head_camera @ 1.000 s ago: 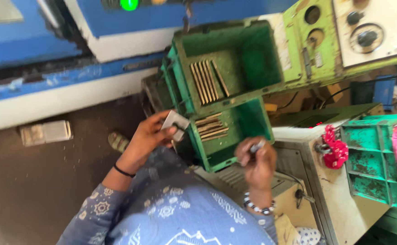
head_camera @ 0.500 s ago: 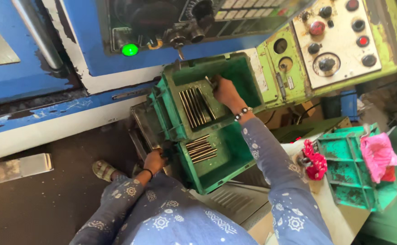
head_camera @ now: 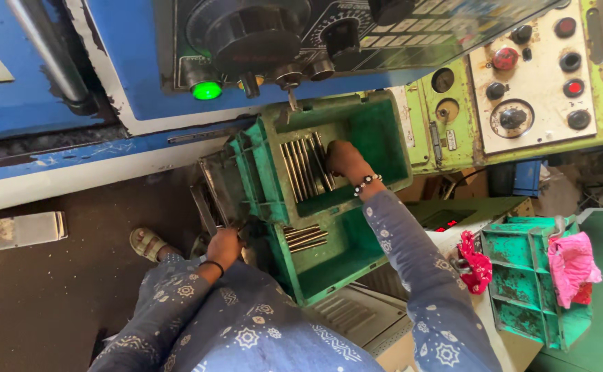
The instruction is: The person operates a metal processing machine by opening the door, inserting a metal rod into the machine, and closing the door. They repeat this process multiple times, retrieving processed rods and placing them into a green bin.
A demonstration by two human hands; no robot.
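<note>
1. Presently the right hand (head_camera: 345, 157) is down inside the upper green crate (head_camera: 384, 131), fingers curled over the right end of a row of metal rods (head_camera: 306, 165) lying side by side on the crate floor; whether they clamp a rod or merely rest on it cannot be told.
2. Room in that crate: the rods fill the left and middle, the hand sits just beside them, and bare floor shows toward the right wall. The far rim lies close under the blue machine panel (head_camera: 129, 83) and its knobs (little headroom there).
3. The left hand (head_camera: 224, 245) is low at the left edge of the lower green crate (head_camera: 336, 265), fingers closed against the dark frame beside it; what it grips, if anything, is hidden.
4. A second small bundle of rods (head_camera: 305, 238) lies in the lower crate's near-left corner, with the rest of its floor open.
5. Right of the person, well apart, stands a worn green crate (head_camera: 522, 282) with a pink cloth (head_camera: 571, 265) draped on it.
6. Against the frame half a second earlier: the right hand has slid from the upper crate's right rim down onto the rods; the left hand stays at the lower crate's edge.
</note>
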